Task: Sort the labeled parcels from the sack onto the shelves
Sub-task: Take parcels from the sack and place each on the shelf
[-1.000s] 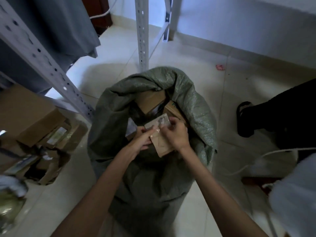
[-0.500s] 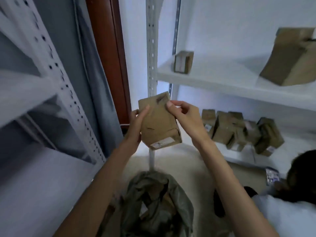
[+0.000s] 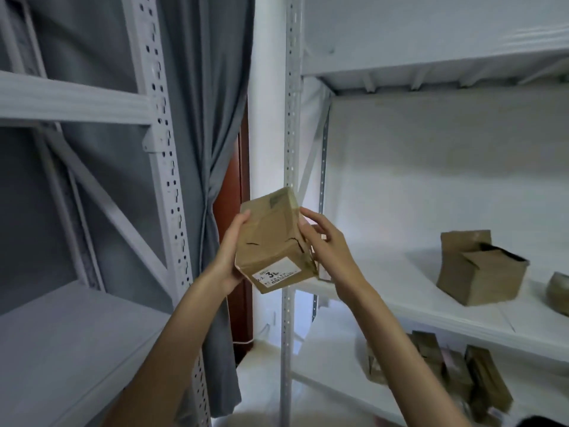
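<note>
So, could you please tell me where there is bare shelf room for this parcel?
The white right shelf lies bare between its perforated post and the open brown carton. The grey left shelf is bare too. Below, brown parcels crowd together.

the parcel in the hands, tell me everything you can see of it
The parcel is a small brown cardboard box, dented and creased, with glossy tape over its faces. A white label sits near its lower edge, showing a large "3"; the rest is unreadable. It is held tilted in the air before the shelving upright, left hand and right hand gripping opposite sides.
</note>
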